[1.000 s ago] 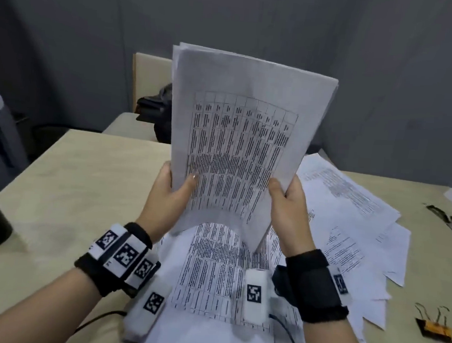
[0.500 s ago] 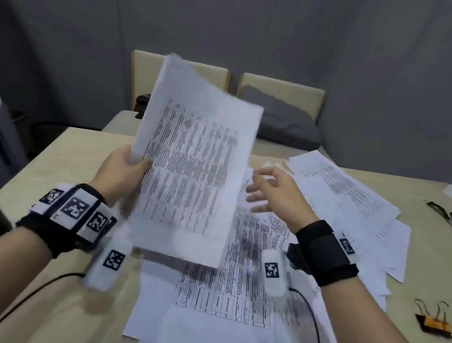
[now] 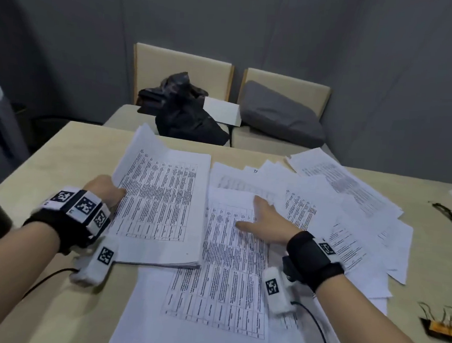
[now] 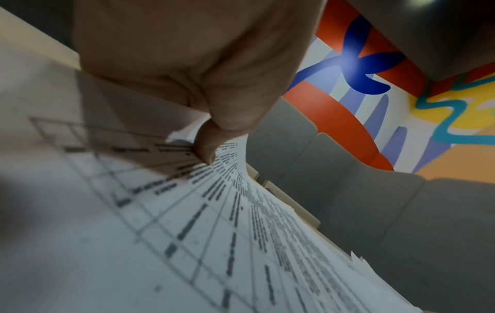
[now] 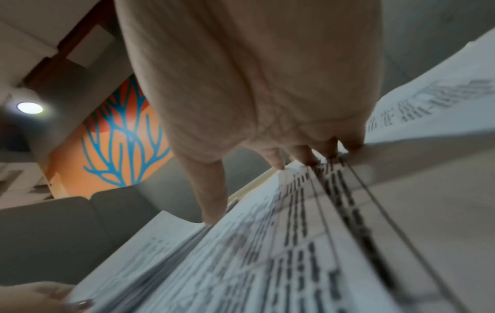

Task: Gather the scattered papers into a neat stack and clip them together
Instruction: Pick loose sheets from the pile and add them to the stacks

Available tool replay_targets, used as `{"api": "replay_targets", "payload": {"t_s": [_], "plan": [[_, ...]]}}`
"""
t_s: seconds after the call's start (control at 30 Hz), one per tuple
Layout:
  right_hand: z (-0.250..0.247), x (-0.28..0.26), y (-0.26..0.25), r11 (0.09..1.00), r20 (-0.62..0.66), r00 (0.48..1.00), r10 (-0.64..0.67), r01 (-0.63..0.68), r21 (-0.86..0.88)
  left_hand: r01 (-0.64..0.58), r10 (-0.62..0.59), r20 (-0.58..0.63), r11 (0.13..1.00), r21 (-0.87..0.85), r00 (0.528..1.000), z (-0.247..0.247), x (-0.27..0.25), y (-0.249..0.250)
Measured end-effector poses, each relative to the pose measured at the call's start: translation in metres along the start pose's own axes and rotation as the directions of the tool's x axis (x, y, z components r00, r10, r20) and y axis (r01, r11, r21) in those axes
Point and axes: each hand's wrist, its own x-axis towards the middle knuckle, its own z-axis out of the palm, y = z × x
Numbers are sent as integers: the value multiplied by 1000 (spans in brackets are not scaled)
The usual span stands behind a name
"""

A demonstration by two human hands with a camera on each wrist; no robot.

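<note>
On table [image 3: 44, 157] | left hand [image 3: 105, 191] pinches paper stack [image 3: 162, 207] | right hand [image 3: 262, 223] flat, fingers spread, on loose sheets [image 3: 234, 253]

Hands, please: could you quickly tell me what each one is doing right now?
Left hand: grips the left edge of the gathered stack.
Right hand: open, fingers flat on a loose sheet.

Bare table [image 3: 66, 158] left; binder clips [image 3: 438, 327] right, unobstructed.
</note>
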Motion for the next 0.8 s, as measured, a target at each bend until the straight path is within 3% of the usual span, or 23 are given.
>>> {"api": "replay_targets", "payload": {"t_s": [0.1, 0.17, 0.23, 0.3, 0.37, 0.43, 0.5, 0.63, 0.7, 0.8], "plan": [[4, -2, -7, 955, -21, 997, -81, 83, 284, -9, 9, 7, 1000, -12, 1000, 1, -2, -3], [4, 0, -6, 921, -58, 995, -78, 94, 378, -14, 14, 3, 1000, -27, 1000, 1, -3, -3], [1, 2, -5, 953, -119, 992, -42, 75, 293, -9, 10, 6, 999, -39, 1000, 1, -4, -4], [0, 3, 2, 995, -172, 982, 81, -70, 70, -2, 2, 16, 999, -48, 1000, 0, -5, -4], [1, 6, 11, 977, -139, 969, 203, -210, -41, -1, 1, 13, 999, -52, 1000, 0, -7, -4], [3, 7, 9, 980, -101, 975, 196, -199, -24, 1, -1, 9, 998, -57, 1000, 0, -8, -3], [4, 5, 0, 994, -93, 990, 108, -107, 15, 3, -2, 7, 998, -58, 1000, -1, -9, -2], [9, -1, -14, 978, -106, 994, -1, 23, 209, -3, 3, 10, 997, -74, 1000, 1, -13, -3], [13, 1, -16, 901, -119, 993, 0, 52, 430, -3, 5, 13, 996, -86, 1000, 1, -13, -5], [15, 2, -11, 796, 4, 1000, -10, 6, 605, -9, 10, 11, 995, -98, 1000, 2, -12, -6]]}}
